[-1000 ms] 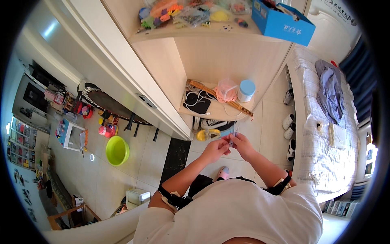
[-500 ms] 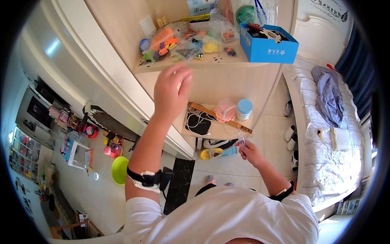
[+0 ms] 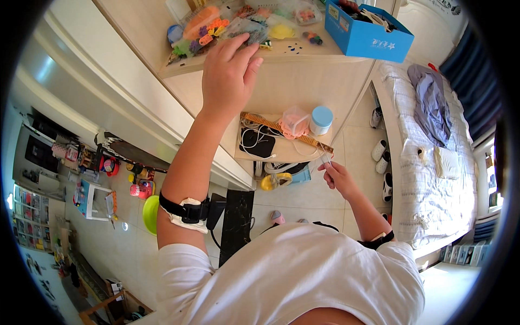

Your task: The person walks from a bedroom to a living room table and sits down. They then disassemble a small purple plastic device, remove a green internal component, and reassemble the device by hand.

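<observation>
While holding out the left hand (image 3: 230, 70), loose in the grip, by a clear bag (image 3: 253, 28) on the upper shelf (image 3: 329, 52), pinches some thin pale strip (image 3: 326, 157) in the right hand (image 3: 337, 177), near the lower shelf (image 3: 284, 151) tbh.

One slim tool (image 3: 325, 156), one jar (image 3: 321, 120) and two armbands (image 3: 190, 211) show.

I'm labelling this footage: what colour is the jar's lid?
The lid is light blue, best seen in the head view.

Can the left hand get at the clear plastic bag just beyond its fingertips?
Likely yes: the left hand reaches to the upper shelf, close to the clear plastic bag, with nothing visible between them; contact is hard to tell.
</observation>
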